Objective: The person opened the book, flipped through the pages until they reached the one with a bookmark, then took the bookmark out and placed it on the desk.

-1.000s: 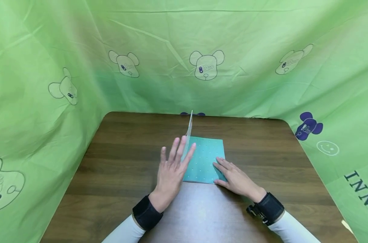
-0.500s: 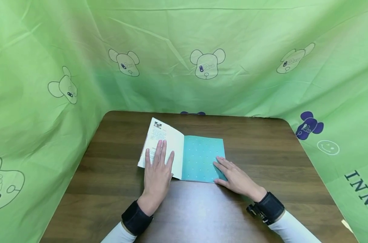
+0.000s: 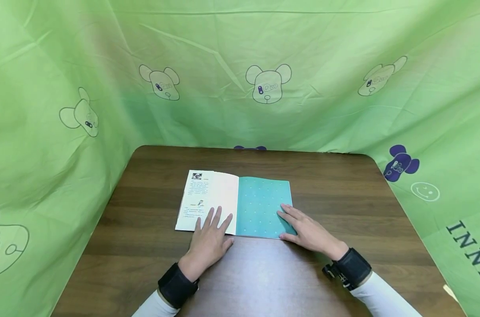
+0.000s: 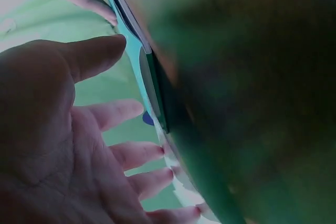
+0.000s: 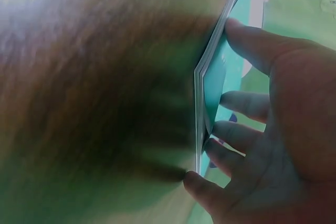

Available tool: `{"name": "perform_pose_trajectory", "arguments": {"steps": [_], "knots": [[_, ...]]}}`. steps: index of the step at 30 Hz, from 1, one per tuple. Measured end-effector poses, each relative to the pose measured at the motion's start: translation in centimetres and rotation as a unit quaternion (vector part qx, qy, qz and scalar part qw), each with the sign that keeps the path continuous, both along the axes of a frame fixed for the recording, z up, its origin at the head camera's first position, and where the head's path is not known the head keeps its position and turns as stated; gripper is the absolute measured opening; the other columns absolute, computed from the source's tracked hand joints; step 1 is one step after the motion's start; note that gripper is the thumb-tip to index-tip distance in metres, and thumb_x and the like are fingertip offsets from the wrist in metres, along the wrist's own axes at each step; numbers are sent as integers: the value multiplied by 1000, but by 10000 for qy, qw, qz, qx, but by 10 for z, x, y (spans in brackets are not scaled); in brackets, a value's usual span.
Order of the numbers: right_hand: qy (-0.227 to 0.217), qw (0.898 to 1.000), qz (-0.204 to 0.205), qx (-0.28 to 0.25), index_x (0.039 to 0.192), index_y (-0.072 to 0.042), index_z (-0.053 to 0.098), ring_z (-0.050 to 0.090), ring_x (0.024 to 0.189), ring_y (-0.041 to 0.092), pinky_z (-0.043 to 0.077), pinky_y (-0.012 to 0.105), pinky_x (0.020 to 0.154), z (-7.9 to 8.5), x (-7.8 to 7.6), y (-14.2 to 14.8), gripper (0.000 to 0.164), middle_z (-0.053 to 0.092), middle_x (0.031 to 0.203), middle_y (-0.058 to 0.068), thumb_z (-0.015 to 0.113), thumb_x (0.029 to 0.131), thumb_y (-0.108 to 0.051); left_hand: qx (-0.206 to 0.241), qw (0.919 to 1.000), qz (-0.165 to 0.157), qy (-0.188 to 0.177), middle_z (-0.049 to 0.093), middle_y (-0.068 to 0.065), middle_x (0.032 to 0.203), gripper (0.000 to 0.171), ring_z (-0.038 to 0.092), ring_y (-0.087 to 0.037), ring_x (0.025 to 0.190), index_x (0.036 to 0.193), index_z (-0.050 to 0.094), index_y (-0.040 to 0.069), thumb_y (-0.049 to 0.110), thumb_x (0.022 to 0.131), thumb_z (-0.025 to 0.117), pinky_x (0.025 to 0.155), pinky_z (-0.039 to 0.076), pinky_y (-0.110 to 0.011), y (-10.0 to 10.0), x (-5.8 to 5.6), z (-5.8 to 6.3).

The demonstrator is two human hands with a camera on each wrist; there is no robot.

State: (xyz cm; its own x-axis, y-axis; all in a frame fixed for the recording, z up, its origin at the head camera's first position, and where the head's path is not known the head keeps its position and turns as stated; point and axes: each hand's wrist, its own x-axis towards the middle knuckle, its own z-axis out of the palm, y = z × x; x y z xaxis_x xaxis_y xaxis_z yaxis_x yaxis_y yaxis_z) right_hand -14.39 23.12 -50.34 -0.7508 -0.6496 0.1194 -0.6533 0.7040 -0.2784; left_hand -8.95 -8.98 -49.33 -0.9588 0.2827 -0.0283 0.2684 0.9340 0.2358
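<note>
A thin book [image 3: 225, 193] lies open on the brown wooden table. Its left page is white with blue print and two small pictures; the right page [image 3: 260, 207] is teal with pale dots. My left hand [image 3: 209, 242] has its straight, spread fingers over the lower part of the white page, the thumb just below the book's near edge. With fingers extended, my right hand [image 3: 309, 231] rests on the lower right corner of the teal page. In the right wrist view, that hand's thumb [image 5: 252, 43] and fingertips touch the book's edge and page.
The wooden table [image 3: 153, 189] extends around the book on every side. A green curtain [image 3: 208, 114] with printed bear heads hangs behind it and along both sides. Black bands [image 3: 178, 285] circle both wrists.
The leaf that stood upright has swung left and now lies flat, showing the printed white page. My left hand has moved left and down with it. My right hand has stayed in place.
</note>
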Motion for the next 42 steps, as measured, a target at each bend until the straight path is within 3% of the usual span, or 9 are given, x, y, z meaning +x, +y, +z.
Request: {"name": "perform_pose_trajectory", "arguments": {"steps": [9, 21, 35, 42], "knots": [[267, 9995, 148, -58, 138, -3, 57, 47, 132, 36, 45, 55, 99, -1, -6, 3, 70, 47, 147, 22, 70, 85, -46, 135, 9990, -104, -425, 26, -20, 160, 66, 18, -42, 147, 148, 47, 16, 50, 92, 56, 103, 24, -73, 6, 4, -2], [410, 9991, -18, 114, 135, -7, 61, 49, 131, 33, 45, 54, 98, 0, -6, 0, 62, 50, 146, 18, 59, 91, -50, 141, 9985, -71, -529, 27, -19, 160, 67, 22, -48, 143, 149, 45, 15, 49, 93, 57, 96, 27, -79, 16, 6, -1], [679, 9976, -116, -80, 123, -9, 70, 60, 118, 30, 52, 48, 90, 3, -8, -5, 47, 62, 133, 16, 60, 93, -44, 83, 9991, 30, -418, 37, -24, 153, 61, 29, -52, 138, 142, 51, 11, 49, 93, 56, 88, 31, -82, 24, 3, 3], [983, 9947, -156, -254, 116, -9, 73, 65, 110, 26, 55, 46, 84, 2, -10, -5, 41, 69, 121, 11, 62, 92, -41, -104, 9996, 193, -155, 46, -23, 138, 60, 38, -53, 128, 128, 56, 9, 55, 90, 58, 81, 36, -80, 35, -3, 2]]}}
